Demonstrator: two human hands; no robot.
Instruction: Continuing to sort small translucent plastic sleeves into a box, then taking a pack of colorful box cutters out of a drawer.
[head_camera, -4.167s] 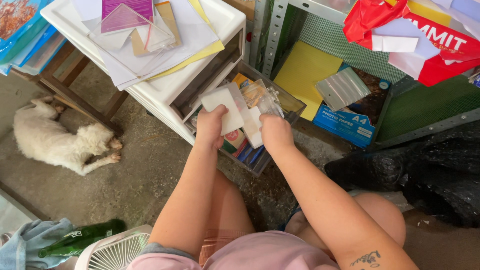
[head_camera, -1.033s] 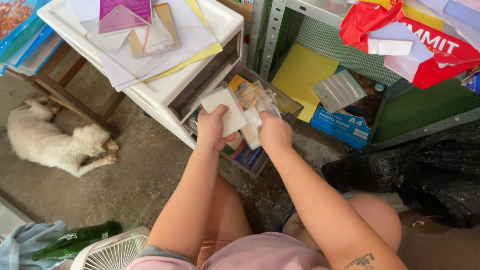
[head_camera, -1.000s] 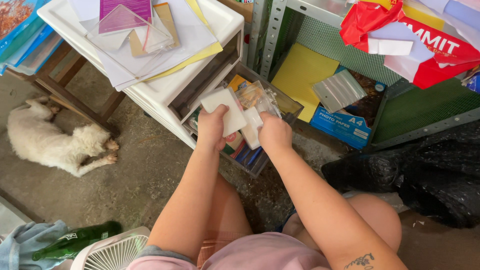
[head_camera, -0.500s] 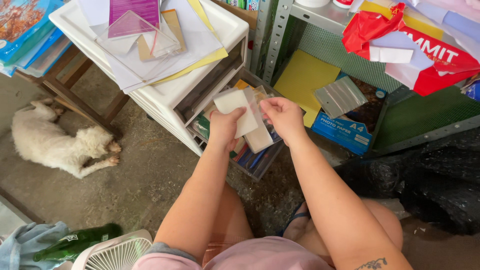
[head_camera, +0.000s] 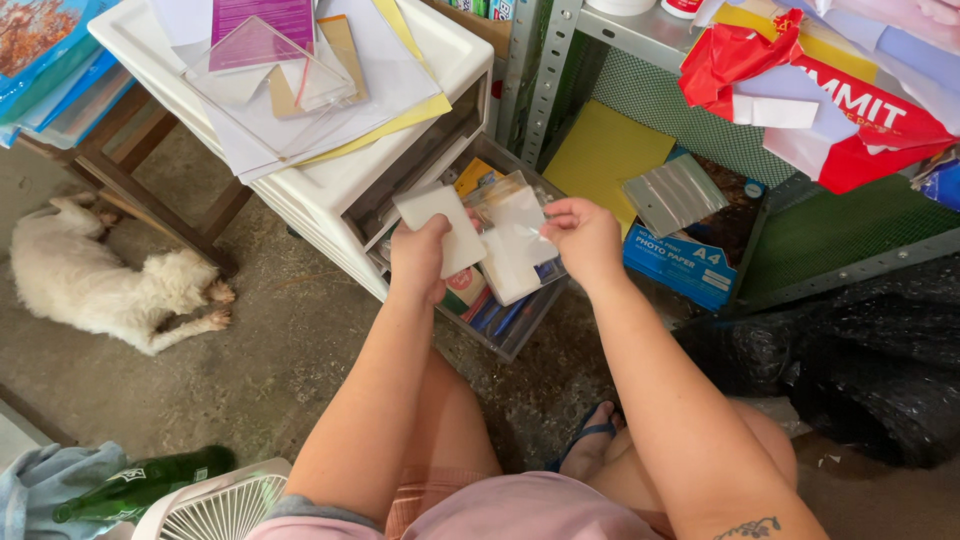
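Gripping white packets (head_camera: 505, 250) above the open drawer (head_camera: 500, 330), left hand (head_camera: 420, 262) and right hand (head_camera: 585, 232) pinch them between.

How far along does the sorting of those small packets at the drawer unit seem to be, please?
Done: the drawer already stands pulled open. In hand: the left hand grips a small white pack, and the right hand pinches clear sleeves above the drawer. Left: more packets lie inside the drawer, and loose papers cover the unit's top.
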